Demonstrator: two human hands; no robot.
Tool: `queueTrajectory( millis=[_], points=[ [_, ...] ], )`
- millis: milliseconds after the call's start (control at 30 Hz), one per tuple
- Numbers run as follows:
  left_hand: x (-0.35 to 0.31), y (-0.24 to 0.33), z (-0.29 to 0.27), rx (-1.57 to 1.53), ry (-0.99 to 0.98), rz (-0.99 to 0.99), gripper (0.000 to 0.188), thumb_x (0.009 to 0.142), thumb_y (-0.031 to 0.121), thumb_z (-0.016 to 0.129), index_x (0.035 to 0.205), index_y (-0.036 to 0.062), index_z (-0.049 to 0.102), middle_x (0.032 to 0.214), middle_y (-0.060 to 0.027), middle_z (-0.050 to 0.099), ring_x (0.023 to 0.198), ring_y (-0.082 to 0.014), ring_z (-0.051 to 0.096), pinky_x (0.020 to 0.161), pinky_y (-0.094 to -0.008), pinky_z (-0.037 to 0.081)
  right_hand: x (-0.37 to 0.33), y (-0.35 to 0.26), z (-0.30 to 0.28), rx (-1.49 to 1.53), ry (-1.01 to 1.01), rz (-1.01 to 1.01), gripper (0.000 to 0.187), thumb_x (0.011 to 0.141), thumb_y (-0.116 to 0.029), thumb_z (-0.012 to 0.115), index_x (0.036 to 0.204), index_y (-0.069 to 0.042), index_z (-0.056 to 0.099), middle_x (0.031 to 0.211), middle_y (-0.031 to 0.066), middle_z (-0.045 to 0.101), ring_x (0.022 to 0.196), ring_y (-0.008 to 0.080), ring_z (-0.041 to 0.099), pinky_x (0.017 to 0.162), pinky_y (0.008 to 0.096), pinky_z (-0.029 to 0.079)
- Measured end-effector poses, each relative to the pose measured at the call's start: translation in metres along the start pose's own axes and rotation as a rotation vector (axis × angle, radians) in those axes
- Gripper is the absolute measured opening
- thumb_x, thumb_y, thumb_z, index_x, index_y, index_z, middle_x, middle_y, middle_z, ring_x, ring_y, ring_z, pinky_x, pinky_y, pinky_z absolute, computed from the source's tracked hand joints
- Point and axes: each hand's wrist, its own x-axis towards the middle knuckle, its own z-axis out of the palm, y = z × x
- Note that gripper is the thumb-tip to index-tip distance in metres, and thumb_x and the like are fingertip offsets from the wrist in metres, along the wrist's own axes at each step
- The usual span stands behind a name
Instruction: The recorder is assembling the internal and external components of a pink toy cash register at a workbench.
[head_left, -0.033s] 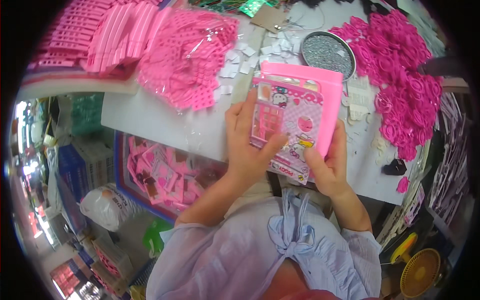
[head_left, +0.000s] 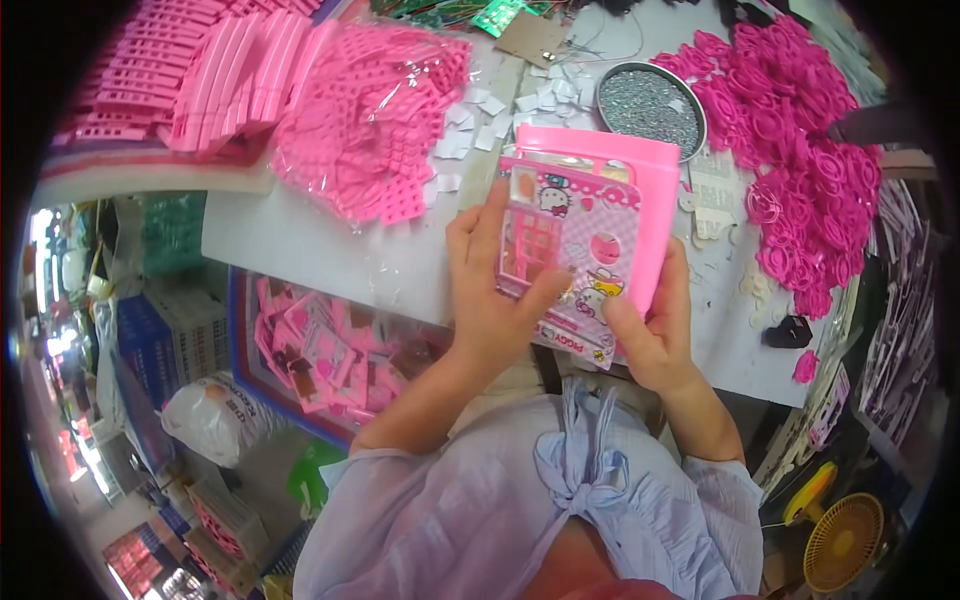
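In front of me, over the table's near edge, I hold a printed cartoon panel against a pink plastic shell. The panel has a pink-and-white pattern, a lattice window at its left and a round cut-out at its right. My left hand grips the left edge, fingers along the side and thumb across the face. Closed on the lower right corner, my right hand presses its thumb on the print, while its fingers go behind the pink shell. The backs of both pieces are hidden.
On the white table lie a clear bag of pink lattice parts, stacked pink strips, white paper squares, a round tin of small screws and a magenta heap. A bin of pink pieces stands below left.
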Motion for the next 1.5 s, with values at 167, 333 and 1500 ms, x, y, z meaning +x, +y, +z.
queueTrajectory(
  millis=[167, 333, 1500],
  points=[
    [0.004, -0.003, 0.002, -0.242, 0.004, -0.190, 0.089, 0.080, 0.010, 0.078, 0.155, 0.0014, 0.031, 0.129, -0.0159, 0.042, 0.121, -0.0283, 0.047, 0.103, -0.0401, 0.042, -0.005, 0.008, -0.002, -0.103, 0.028, -0.052, 0.065, 0.092, -0.009, 0.065, 0.145, 0.004, 0.030, 0.131, 0.0113, 0.047, 0.119, 0.0172, 0.049, 0.103, 0.0351, 0.041],
    [-0.005, -0.003, -0.002, -0.149, -0.028, -0.127, 0.086, 0.082, 0.010, 0.075, 0.155, 0.0017, 0.030, 0.130, -0.0165, 0.043, 0.122, -0.0279, 0.046, 0.105, -0.0410, 0.040, -0.005, 0.009, 0.000, -0.133, 0.064, -0.028, 0.066, 0.091, -0.012, 0.068, 0.144, 0.005, 0.032, 0.126, 0.0114, 0.047, 0.115, 0.0184, 0.049, 0.100, 0.0350, 0.042],
    [0.038, 0.023, -0.014, -0.714, 0.092, -0.477, 0.022, 0.107, 0.018, 0.051, 0.118, -0.0012, 0.054, 0.103, -0.0082, 0.068, 0.086, -0.0094, 0.065, 0.075, -0.0252, 0.054, -0.005, -0.024, -0.034, 0.183, 0.003, 0.511, 0.069, 0.085, 0.003, 0.073, 0.146, 0.003, 0.040, 0.129, 0.0122, 0.063, 0.109, 0.0176, 0.066, 0.094, 0.0313, 0.054]
  ],
)
